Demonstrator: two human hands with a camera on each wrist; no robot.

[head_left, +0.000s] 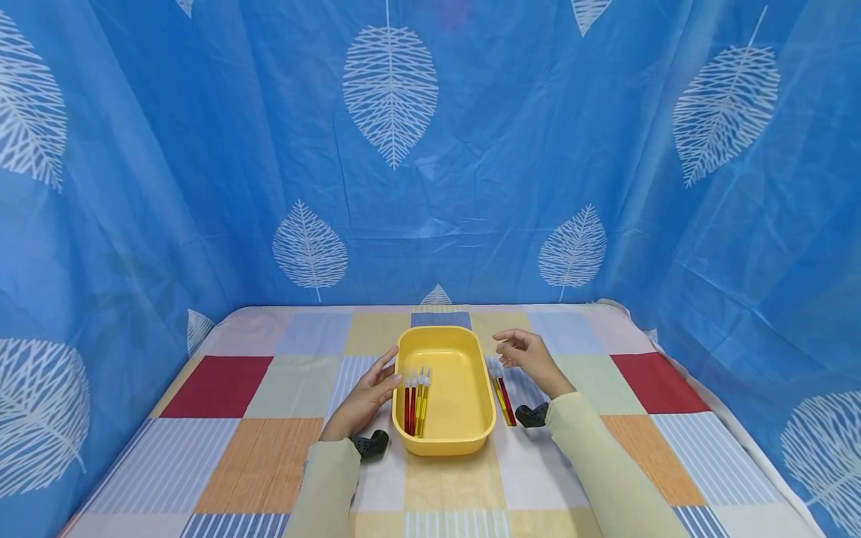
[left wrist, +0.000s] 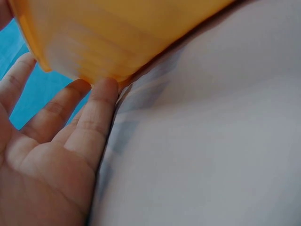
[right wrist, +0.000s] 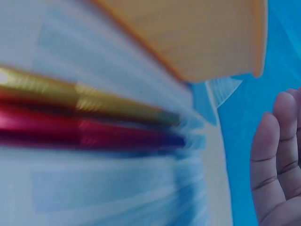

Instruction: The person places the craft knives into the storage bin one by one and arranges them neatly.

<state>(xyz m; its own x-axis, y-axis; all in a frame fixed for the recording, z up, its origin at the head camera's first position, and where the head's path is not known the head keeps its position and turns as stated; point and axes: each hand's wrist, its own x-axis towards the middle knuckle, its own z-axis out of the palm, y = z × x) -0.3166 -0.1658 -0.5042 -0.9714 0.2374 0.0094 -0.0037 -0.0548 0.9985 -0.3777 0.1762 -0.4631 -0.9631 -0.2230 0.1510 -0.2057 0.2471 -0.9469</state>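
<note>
My left hand (head_left: 366,396) is at the left side of a yellow plastic tray (head_left: 444,447), its fairly straight fingers touching the outer wall and the thumb at the rim. Several slim sticks (head_left: 415,407) with red or gold barrels and pale tips lie side by side along the tray's left half; they look like brushes or pens. To the tray's right, more red and gold sticks (right wrist: 84,132) lie on the cloth. My right hand (head_left: 531,360) hovers just above their far ends, fingers loosely bent, and nothing shows in it.
A patchwork cloth (head_left: 262,463) covers the table. Blue curtains (head_left: 471,187) with white leaf prints enclose its back and sides. A black wrist device (head_left: 531,415) sits at the right wrist, another (head_left: 371,445) at the left.
</note>
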